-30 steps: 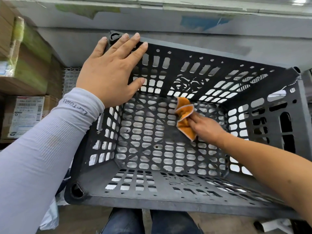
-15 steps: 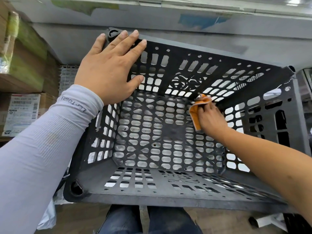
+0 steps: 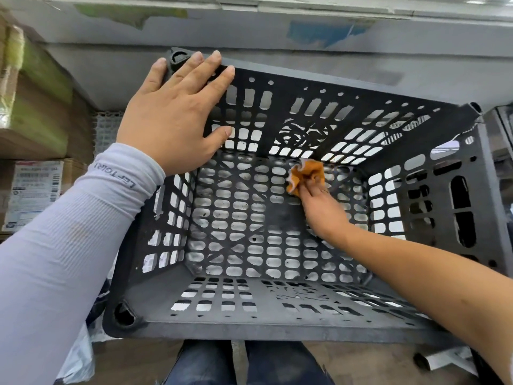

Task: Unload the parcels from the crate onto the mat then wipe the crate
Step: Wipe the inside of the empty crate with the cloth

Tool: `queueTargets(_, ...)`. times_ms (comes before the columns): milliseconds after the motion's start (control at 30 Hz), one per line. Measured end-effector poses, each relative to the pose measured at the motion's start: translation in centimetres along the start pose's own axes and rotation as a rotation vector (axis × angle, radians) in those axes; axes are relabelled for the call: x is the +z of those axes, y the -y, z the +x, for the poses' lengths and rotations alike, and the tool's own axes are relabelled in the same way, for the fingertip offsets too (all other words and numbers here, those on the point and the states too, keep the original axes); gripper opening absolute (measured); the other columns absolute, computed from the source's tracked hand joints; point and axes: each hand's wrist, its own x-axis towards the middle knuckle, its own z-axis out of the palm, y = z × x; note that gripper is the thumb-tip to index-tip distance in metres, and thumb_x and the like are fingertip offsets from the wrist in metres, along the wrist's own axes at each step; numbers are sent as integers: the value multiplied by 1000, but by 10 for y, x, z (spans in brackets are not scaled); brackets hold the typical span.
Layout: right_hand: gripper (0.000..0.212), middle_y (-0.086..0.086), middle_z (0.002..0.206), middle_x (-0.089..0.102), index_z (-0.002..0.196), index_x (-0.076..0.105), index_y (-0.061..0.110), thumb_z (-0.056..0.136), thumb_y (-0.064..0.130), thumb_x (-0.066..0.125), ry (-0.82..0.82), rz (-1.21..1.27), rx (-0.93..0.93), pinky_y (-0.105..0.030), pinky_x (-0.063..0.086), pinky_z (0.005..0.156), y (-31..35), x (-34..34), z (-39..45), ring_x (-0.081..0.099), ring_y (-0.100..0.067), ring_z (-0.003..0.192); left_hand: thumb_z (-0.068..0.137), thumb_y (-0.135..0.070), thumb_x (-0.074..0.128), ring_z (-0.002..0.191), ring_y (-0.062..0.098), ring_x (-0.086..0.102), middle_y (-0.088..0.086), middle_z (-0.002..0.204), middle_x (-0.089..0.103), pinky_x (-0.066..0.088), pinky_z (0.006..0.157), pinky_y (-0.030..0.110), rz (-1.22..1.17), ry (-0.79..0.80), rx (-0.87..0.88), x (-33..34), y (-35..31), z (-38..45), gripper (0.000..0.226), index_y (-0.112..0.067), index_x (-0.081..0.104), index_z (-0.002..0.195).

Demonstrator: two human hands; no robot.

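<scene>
A dark grey perforated plastic crate [image 3: 277, 323] fills the view, with nothing in it but my hand and a cloth. My left hand [image 3: 175, 112], in a pale grey sleeve, lies flat with straight fingers over the crate's far left corner and rim. My right hand [image 3: 319, 204] reaches down inside and pinches a crumpled orange cloth [image 3: 306, 175] against the crate floor, close to the far wall. No parcels lie inside the crate.
Cardboard boxes [image 3: 36, 112] are stacked at the left, one with a white shipping label [image 3: 33, 190]. A white plastic mat [image 3: 107, 132] shows behind the crate's left side. A grey wall runs along the back. My legs in jeans [image 3: 244, 362] are below.
My right hand has swept the orange cloth across the crate floor, out to the far right corner and back toward the middle of the far edge. My left hand stays on the corner.
</scene>
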Motion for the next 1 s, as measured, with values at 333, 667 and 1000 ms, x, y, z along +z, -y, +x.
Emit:
queueTargets(333,60,-19,171,7,161,16,3,106,14,35,47,-298,-127,-57,52,104,-66,-13,4,19,-42,155,100,-61,43,160,15,3,-5,174,3,2,129,50,14,-1,5,1,1,1,80,-32,8,166)
queueTargets(667,54,-26,143,42,152,34,-2,99,-1,39,161,-224,239,-57,52,97,-80,-6,-17,42,-44,136,98,-61,42,160,15,2,-5,174,1,2,129,52,13,10,2,2,1,1,81,-32,7,166)
queueTargets(1000,49,-26,139,49,143,47,-5,95,-8,40,186,-133,210,-48,48,108,-44,6,-60,56,-41,123,99,-61,41,160,15,0,-4,174,-1,1,128,53,10,14,13,2,2,1,82,-31,5,166)
